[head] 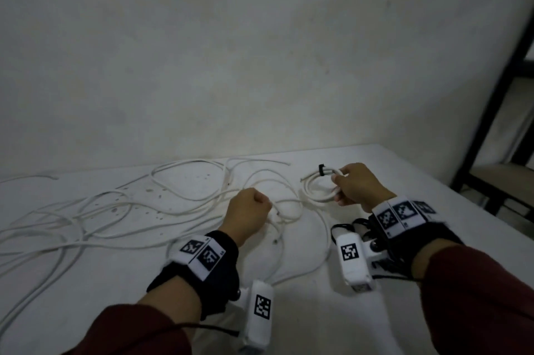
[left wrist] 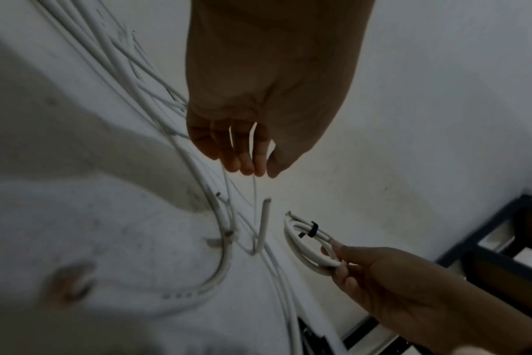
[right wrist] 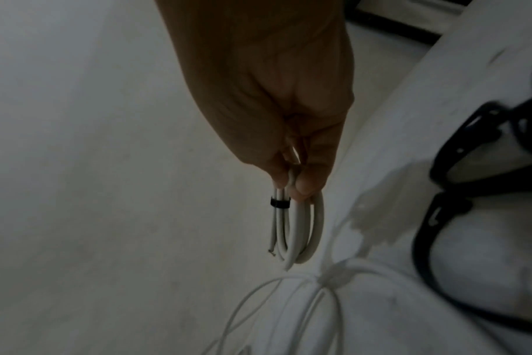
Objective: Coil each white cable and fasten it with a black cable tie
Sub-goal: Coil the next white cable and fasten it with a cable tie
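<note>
My right hand [head: 344,185] grips a small coil of white cable [head: 313,195] just above the table, at the right of centre. A black cable tie [head: 321,169] wraps the coil's far side. In the right wrist view thumb and fingers [right wrist: 304,182] pinch the coil [right wrist: 307,235] beside the tie [right wrist: 280,203]. My left hand [head: 254,207] hovers left of the coil, fingers curled into a fist over loose white cables [head: 115,210]. In the left wrist view the curled fingers [left wrist: 243,156] show nothing gripped; cut cable ends [left wrist: 264,216] lie below, with the coil [left wrist: 298,245] to the right.
The white table [head: 419,175] stands against a pale wall. Tangled loose cables cover its left and centre. A black frame with a seat [head: 508,112] stands past the table's right edge. Black wrist-strap loops [right wrist: 441,168] hang near my right wrist.
</note>
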